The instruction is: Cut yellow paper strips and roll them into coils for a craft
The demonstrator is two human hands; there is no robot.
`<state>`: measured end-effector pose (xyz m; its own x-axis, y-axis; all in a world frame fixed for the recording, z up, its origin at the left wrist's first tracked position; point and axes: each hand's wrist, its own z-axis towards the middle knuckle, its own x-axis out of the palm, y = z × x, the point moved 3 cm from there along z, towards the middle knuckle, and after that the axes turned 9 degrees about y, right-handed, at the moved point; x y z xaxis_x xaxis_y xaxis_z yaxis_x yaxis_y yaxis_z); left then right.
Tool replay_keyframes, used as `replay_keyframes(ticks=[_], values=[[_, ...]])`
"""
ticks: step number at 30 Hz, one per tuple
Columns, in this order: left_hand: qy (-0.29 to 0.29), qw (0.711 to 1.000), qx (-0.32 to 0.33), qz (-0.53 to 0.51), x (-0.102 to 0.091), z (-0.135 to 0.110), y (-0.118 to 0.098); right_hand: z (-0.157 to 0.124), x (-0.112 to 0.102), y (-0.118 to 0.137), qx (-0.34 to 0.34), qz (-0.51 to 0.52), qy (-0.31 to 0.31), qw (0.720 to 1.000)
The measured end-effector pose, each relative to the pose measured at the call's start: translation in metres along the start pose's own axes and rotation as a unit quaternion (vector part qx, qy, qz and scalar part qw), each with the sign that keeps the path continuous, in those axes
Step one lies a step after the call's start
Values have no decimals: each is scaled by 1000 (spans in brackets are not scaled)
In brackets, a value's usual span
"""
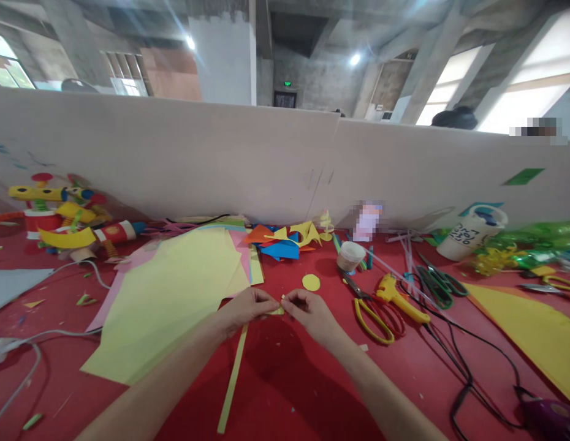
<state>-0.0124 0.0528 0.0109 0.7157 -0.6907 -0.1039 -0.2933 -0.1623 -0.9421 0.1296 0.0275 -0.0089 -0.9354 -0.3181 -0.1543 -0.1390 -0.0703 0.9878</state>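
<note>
My left hand (252,305) and my right hand (309,310) meet near the middle of the red table, fingertips pinched on a small piece of pale yellow paper (278,310). Most of that piece is hidden by my fingers. A long narrow yellow paper strip (233,376) lies below my left hand, running toward the table's near side. Just beyond my right hand is a yellow paper circle (311,282). Large pale yellow sheets (170,294) lie to the left, partly under my left forearm.
Right of my hands lie scissors (374,315), a yellow hot glue gun (401,299) with a black cord, and green-handled scissors (439,285). A small white cup (350,256) stands behind them. Colored paper scraps (282,242) lie before the white partition (197,159). Paper figures (73,214) stand left.
</note>
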Motion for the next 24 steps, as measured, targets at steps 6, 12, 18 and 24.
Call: replay_keyframes(ticks=[6, 12, 18, 24], values=[[1, 1000, 10, 26, 1, -1, -2, -1, 2, 0, 14, 11, 0, 1000], [8, 998, 23, 52, 1, 1, 0, 0, 1, -1, 16, 9, -16, 1000], [35, 998, 16, 44, 0, 3, 4, 2, -1, -6, 11, 12, -10, 1000], [55, 997, 21, 44, 0, 4, 6, 3, -1, -12, 19, 13, -14, 1000]])
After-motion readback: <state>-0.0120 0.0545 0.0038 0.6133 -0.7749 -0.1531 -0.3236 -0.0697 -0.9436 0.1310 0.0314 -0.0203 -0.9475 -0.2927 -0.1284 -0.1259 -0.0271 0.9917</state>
